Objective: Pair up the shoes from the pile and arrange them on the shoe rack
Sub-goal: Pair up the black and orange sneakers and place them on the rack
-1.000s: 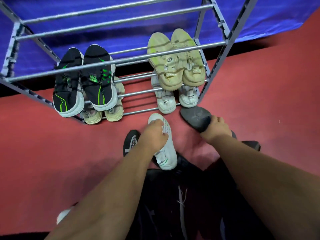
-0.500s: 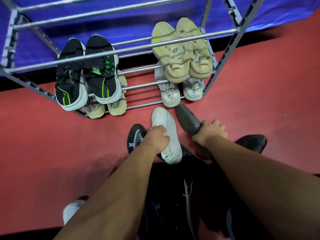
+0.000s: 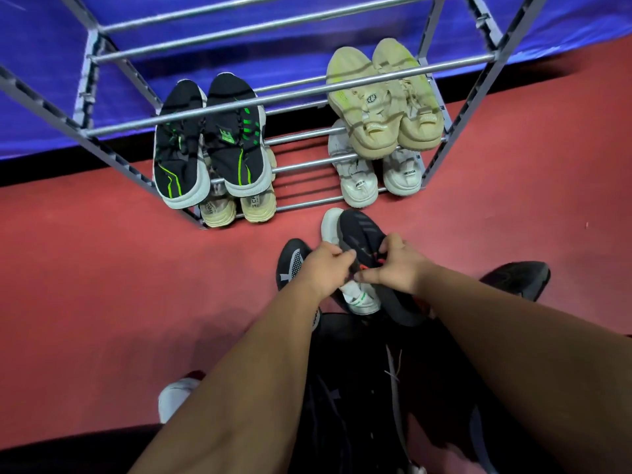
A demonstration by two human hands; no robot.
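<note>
Four pairs are already sitting on the silver metal-tube shoe rack (image 3: 290,94). Just in front of it, above the red floor (image 3: 102,285), both hands' fingers are pinching a black knit sneaker with orange accents (image 3: 362,234): left hand (image 3: 328,268), right hand (image 3: 393,265). Loose shoes are still waiting.

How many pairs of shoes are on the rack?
4: black-green pair upper left, tan pair upper right, beige pair lower left, white pair lower right. None seem hidden.
</note>
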